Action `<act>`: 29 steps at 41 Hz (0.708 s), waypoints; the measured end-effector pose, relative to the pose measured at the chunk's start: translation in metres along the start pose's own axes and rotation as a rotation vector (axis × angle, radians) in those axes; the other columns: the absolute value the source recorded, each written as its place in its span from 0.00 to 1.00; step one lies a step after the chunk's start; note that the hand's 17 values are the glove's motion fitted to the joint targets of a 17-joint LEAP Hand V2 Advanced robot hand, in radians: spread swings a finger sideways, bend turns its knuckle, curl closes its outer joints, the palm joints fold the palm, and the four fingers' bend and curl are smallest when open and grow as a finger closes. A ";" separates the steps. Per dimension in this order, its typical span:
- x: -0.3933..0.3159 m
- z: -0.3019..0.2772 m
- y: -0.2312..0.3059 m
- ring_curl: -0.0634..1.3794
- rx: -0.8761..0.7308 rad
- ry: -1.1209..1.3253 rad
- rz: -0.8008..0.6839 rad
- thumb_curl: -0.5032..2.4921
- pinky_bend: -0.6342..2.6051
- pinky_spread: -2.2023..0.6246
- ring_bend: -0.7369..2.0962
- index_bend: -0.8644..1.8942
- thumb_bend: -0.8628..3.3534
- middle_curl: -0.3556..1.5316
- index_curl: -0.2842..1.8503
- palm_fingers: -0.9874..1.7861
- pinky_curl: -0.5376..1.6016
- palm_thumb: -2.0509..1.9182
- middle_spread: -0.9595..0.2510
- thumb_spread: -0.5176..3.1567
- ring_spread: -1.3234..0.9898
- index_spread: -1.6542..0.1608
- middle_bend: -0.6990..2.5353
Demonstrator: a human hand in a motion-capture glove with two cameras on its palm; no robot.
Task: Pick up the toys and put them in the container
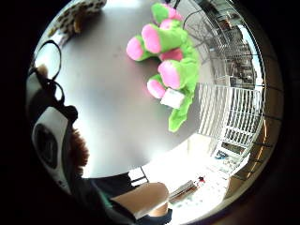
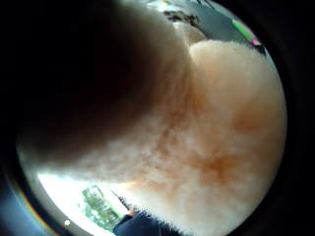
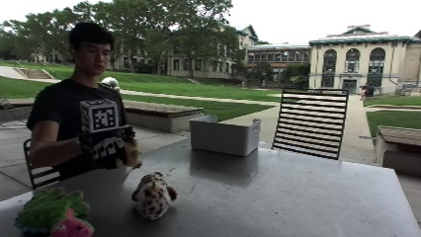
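Observation:
In the outside view my gloved right hand (image 3: 104, 148) is raised above the table's near left part and grips a tan, peach-furred plush toy (image 3: 132, 156). That toy's fur (image 2: 221, 137) fills the thumb side palm view. A spotted plush toy (image 3: 152, 195) stands on the grey table (image 3: 276, 197) just below and to the right of the hand. Near the table's corner lies a green and pink plush toy (image 3: 47, 212), which also shows in the little finger side view (image 1: 171, 56). The white container (image 3: 224, 134) stands at the table's far edge, well beyond the hand.
A slatted metal chair (image 3: 312, 122) stands behind the table to the right of the container. The spotted toy (image 1: 79, 14) shows at the rim of the little finger side view. The person's bare arm (image 1: 140, 197) is beside the table edge.

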State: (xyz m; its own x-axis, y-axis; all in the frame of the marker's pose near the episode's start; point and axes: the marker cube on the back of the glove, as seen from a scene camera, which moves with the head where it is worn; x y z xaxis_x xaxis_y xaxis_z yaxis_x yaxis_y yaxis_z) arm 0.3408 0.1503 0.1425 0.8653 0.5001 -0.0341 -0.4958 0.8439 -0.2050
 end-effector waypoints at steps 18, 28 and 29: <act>-0.154 -0.160 -0.026 0.37 0.247 0.080 -0.214 0.42 0.45 0.61 0.66 0.45 0.27 0.49 0.32 0.75 0.43 0.68 0.50 0.37 0.40 0.79 0.44; -0.288 -0.209 0.004 0.36 0.245 -0.002 -0.364 0.44 0.45 0.61 0.65 0.42 0.26 0.50 0.33 0.75 0.43 0.68 0.46 0.36 0.39 0.76 0.42; -0.301 -0.212 0.007 0.36 0.248 -0.007 -0.377 0.44 0.45 0.61 0.65 0.42 0.26 0.50 0.33 0.75 0.43 0.68 0.46 0.36 0.39 0.76 0.42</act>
State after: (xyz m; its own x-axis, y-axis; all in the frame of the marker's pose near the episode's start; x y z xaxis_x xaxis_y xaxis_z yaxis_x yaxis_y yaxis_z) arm 0.0926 -0.0360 -0.0563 0.9888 0.1493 0.0051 -0.1494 0.9880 0.0390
